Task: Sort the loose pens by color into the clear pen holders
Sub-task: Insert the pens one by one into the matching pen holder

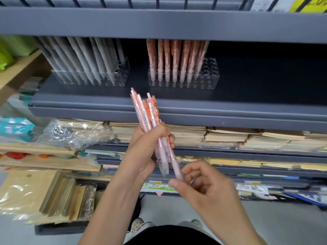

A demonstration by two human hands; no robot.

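Observation:
My left hand [145, 149] grips a bundle of pink pens [146, 114] upright in front of the grey shelf [106, 101]. My right hand [200, 183] is just below, its thumb and fingers pinching the lower tip of one pink pen [177, 168] from the bundle. On the shelf stand two clear pen holders: the left holder [92, 78] is filled with grey pens [83, 55], and the right holder [203, 76] holds pink pens [175, 57] in its left part, with bare holes on its right side.
Above hangs another grey shelf [159, 23]. Stacks of tan notebooks [230, 137] fill the shelf below. Crinkled clear plastic wrap [70, 133] lies at the left, wooden boards [44, 193] lower left. My shoes [139, 225] stand on the grey floor.

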